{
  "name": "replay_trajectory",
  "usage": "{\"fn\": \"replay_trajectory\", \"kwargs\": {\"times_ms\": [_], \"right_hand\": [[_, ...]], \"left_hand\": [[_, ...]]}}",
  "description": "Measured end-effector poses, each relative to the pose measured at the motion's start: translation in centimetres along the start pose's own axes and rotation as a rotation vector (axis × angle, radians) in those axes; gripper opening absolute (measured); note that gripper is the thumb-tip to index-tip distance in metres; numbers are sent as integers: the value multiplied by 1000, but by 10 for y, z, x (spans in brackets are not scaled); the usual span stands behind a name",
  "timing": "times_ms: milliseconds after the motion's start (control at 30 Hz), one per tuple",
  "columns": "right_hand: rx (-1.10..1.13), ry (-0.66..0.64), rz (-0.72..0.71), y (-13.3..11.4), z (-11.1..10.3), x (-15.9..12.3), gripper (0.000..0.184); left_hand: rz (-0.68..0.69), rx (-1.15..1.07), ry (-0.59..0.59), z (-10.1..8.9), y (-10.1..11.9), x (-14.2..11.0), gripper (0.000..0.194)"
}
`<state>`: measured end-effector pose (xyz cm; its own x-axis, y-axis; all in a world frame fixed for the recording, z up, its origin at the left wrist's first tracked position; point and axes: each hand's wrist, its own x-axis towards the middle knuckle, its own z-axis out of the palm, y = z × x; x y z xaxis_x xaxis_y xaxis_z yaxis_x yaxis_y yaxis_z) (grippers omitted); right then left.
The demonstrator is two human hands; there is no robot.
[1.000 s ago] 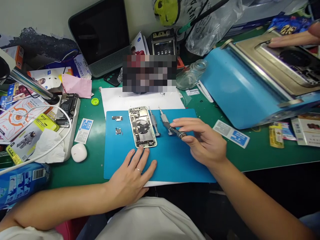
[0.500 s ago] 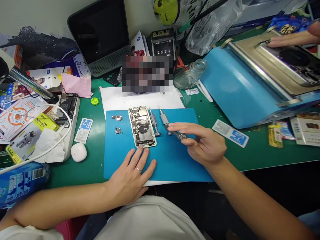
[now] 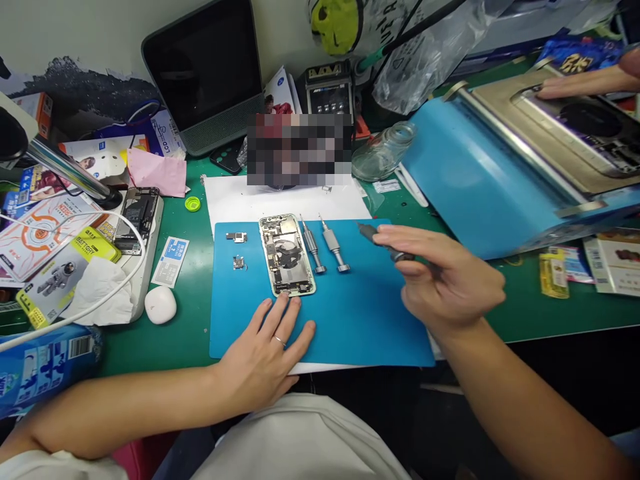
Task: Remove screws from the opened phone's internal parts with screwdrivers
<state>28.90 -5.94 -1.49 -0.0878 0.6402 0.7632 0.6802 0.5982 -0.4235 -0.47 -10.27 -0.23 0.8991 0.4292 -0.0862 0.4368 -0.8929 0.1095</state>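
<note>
An opened phone [image 3: 287, 257] with its inner parts bare lies on the blue mat [image 3: 350, 320]. My left hand [image 3: 273, 340] rests flat on the mat with fingers spread, the fingertips at the phone's lower edge. My right hand [image 3: 445, 280] is raised above the mat's right side, its fingers closed around a dark grey screwdriver [image 3: 373, 233] that points left. Between it and the phone lie two silver-grey screwdrivers, one nearer the phone [image 3: 312, 247] and one farther right [image 3: 334, 247]. Two small phone parts, an upper one [image 3: 237, 237] and a lower one [image 3: 239, 263], sit left of the phone.
Another person's hand [image 3: 590, 83] touches a phone on the blue machine [image 3: 480, 180] at right. A glass jar [image 3: 383, 153] lies near a dark screen [image 3: 205, 67]. At left are a white earbud case [image 3: 161, 305], boxes, a cable and another opened phone [image 3: 137, 217].
My right hand has moved right, away from the two lying screwdrivers, carrying the dark screwdriver. My left hand stays by the phone. The view has shifted slightly.
</note>
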Motion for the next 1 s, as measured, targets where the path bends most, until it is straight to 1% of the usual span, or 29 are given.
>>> {"fn": "replay_trajectory", "kwargs": {"times_ms": [33, 67, 133, 233, 300, 367, 433, 567, 700, 833, 1000], "right_hand": [[-51, -35, -35, 5, -2, 0, 34], [-93, -110, -58, 10, -4, 0, 40], [-142, -210, -109, 17, -5, -2, 44], [-143, -333, -193, 21, -3, -8, 40], [-142, -388, -236, 21, -2, -13, 36], [-183, -393, -234, 22, -3, -17, 30], [-227, -396, -196, 23, -5, -20, 24], [-174, -458, -142, 22, -6, -22, 25], [-143, -474, -126, 16, -1, -16, 25], [-113, -487, -82, 10, 8, -10, 18], [-92, -533, -86, 6, 9, -3, 14]], "left_hand": [[-1, -1, -3, 0, 0, 0, 84], [-2, -1, -4, 0, 0, 0, 84], [-2, -1, -5, 0, 0, 0, 85], [0, 0, -2, 0, 0, 1, 84], [-1, 0, 3, 0, 0, 1, 84], [-5, 0, 11, 0, 0, 1, 84], [-5, -1, 17, 0, 0, 1, 84], [-3, -2, 19, -1, 1, 1, 83], [-1, -1, 13, -2, 1, 1, 83], [-1, -4, 10, -2, 1, 1, 83], [-7, -2, 21, 0, 1, 1, 84]]}}
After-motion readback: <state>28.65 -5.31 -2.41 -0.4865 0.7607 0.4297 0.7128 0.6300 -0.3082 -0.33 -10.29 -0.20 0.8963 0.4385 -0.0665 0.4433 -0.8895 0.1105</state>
